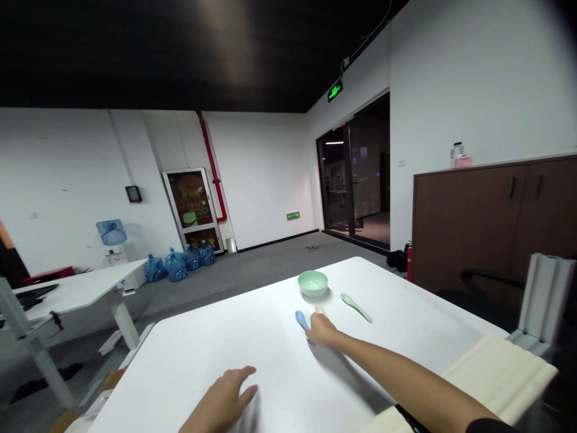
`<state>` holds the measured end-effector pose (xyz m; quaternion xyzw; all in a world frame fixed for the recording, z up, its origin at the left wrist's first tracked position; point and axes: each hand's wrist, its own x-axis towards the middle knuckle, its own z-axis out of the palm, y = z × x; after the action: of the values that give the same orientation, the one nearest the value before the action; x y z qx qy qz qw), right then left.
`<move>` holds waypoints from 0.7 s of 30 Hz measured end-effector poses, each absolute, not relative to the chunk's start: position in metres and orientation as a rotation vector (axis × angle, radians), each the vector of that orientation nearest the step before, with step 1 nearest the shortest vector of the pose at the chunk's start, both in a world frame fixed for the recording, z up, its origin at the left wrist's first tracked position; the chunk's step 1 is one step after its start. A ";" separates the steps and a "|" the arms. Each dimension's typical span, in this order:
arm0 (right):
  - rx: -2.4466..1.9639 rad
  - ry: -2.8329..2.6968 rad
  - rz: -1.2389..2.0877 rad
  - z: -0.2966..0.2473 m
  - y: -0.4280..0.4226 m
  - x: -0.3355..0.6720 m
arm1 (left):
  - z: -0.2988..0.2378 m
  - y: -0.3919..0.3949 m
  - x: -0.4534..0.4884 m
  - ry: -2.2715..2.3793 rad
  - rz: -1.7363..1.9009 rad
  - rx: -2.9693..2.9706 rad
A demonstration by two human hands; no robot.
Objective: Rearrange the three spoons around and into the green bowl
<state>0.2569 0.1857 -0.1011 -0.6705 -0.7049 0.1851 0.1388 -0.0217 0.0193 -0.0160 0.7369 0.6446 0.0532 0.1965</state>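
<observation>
My right hand (pixel 322 330) reaches across the white table (pixel 198 343), its fingers closed at the handle of a blue spoon (pixel 301 319). The spoon's bowl end points away from me, and part of its handle is covered by the fingers. Just behind the knuckles shows the rounded end of a beige spoon (pixel 320 310), mostly hidden by this hand. A light green spoon (pixel 356 307) lies slantwise to the right. Beyond the spoons stands a mint green bowl (pixel 312 284). My left hand (pixel 229 394) is open above the near part of the table, thumb and forefinger apart, touching no object.
A cream-coloured panel (pixel 500 370) sits at the table's right edge beside a metal upright (pixel 543 300). Another white desk (pixel 85 291) is at the left. Several blue water bottles (pixel 175 266) stand on the floor. A brown cabinet (pixel 469 222) is to the right.
</observation>
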 end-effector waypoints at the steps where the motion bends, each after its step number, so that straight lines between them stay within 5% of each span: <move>1: -1.934 -2.042 0.535 -0.102 0.186 0.257 | -0.016 0.019 -0.021 1.805 0.148 2.066; 21: -1.886 -2.139 0.462 -0.092 0.178 0.259 | -0.014 0.020 -0.021 1.808 0.126 2.069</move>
<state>0.2591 0.1778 -0.0915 -0.6475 -0.7346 0.1588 0.1259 -0.0208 0.0204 -0.0141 0.7377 0.6450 0.0448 0.1943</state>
